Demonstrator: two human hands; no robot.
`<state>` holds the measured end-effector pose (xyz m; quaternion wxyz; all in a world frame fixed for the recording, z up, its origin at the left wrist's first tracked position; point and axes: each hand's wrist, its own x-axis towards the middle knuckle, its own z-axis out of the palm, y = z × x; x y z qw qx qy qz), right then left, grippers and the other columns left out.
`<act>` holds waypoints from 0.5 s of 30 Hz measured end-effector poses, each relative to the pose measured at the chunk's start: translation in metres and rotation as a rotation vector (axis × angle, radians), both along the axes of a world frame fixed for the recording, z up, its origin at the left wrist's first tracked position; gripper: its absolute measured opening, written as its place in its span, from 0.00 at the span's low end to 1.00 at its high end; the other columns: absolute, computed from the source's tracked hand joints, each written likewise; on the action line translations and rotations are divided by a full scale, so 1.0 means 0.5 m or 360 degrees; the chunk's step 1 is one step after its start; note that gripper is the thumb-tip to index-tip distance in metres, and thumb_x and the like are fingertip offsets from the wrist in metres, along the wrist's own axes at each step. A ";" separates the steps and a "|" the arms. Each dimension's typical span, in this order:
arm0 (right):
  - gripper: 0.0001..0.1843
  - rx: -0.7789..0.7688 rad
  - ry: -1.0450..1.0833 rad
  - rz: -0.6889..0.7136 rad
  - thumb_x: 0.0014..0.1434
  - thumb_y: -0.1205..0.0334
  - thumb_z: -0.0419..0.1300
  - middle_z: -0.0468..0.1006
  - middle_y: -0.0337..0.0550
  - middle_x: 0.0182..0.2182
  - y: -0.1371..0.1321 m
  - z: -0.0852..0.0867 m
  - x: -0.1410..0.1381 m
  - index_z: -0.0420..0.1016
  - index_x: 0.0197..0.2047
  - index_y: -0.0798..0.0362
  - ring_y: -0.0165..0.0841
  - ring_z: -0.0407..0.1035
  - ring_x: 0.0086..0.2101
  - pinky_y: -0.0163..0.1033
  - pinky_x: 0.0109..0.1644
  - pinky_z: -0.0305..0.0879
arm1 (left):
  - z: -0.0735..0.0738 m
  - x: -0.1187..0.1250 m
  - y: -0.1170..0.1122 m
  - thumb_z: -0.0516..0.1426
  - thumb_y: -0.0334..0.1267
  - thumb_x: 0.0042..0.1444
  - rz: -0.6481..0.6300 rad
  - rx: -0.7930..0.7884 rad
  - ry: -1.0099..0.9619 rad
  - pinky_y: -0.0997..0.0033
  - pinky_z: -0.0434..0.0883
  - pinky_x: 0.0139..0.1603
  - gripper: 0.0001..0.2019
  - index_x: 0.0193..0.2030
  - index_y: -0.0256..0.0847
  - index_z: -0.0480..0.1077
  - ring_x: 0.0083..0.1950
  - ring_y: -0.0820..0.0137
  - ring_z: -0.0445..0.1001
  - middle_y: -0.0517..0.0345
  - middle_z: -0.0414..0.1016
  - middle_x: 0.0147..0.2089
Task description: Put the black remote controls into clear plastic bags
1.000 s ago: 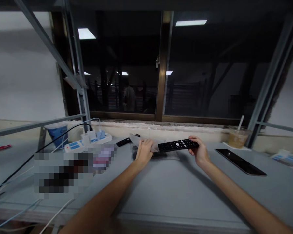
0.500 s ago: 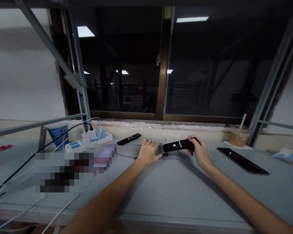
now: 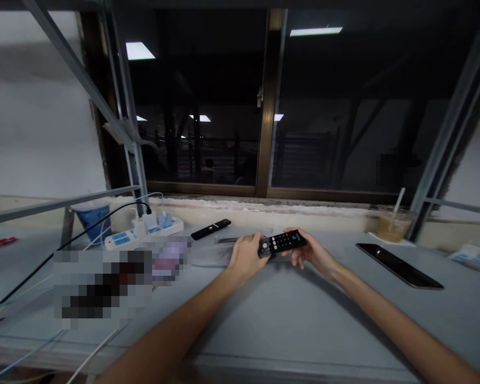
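Note:
A black remote control [image 3: 287,241] with rows of buttons is held between my two hands above the desk. Its left end lies under a see-through plastic bag [image 3: 212,256], which stretches out to the left beneath my left hand. My left hand [image 3: 246,252] is closed around the mouth of the bag, at the remote's covered end. At the bare right end, my right hand [image 3: 310,253] grips the remote, fingers curled below it. A second black remote control [image 3: 211,229] lies on the desk farther back, left of my hands.
A white power strip [image 3: 144,233] with plugs and cables, and a blue cup [image 3: 92,221], stand at left. To the right are a dark phone-like slab [image 3: 400,265] and a plastic cup with a straw [image 3: 392,226]. A window [image 3: 208,106] rises behind the desk [image 3: 288,325].
My right hand has moved left with the remote, and more of its left end is now inside the plastic bag. My left hand has stayed near the same spot.

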<state>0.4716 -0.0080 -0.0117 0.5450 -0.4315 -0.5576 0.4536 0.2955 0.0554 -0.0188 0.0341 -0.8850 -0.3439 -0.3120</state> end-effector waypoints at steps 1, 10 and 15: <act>0.25 -0.0018 -0.0025 0.0040 0.57 0.46 0.46 0.77 0.48 0.28 0.000 -0.002 -0.001 0.60 0.51 0.54 0.30 0.68 0.19 0.31 0.16 0.59 | 0.000 0.001 -0.003 0.55 0.40 0.49 -0.0014 0.0019 -0.0010 0.66 0.63 0.43 0.11 0.39 0.41 0.61 0.39 0.63 0.72 0.56 0.74 0.36; 0.26 -0.0080 -0.0172 0.0115 0.55 0.50 0.54 0.74 0.45 0.32 -0.004 -0.018 -0.023 0.60 0.55 0.50 0.29 0.70 0.26 0.29 0.18 0.62 | -0.001 0.010 -0.026 0.54 0.37 0.50 -0.0166 0.0054 -0.0029 0.63 0.61 0.45 0.09 0.38 0.40 0.60 0.43 0.63 0.69 0.54 0.72 0.39; 0.29 -0.0360 -0.0069 0.0296 0.60 0.47 0.42 0.77 0.51 0.30 -0.001 -0.022 -0.031 0.59 0.55 0.59 0.31 0.71 0.23 0.32 0.19 0.64 | -0.009 0.012 -0.018 0.55 0.38 0.50 -0.0284 0.0090 -0.0108 0.63 0.60 0.47 0.15 0.44 0.40 0.58 0.46 0.64 0.68 0.53 0.70 0.45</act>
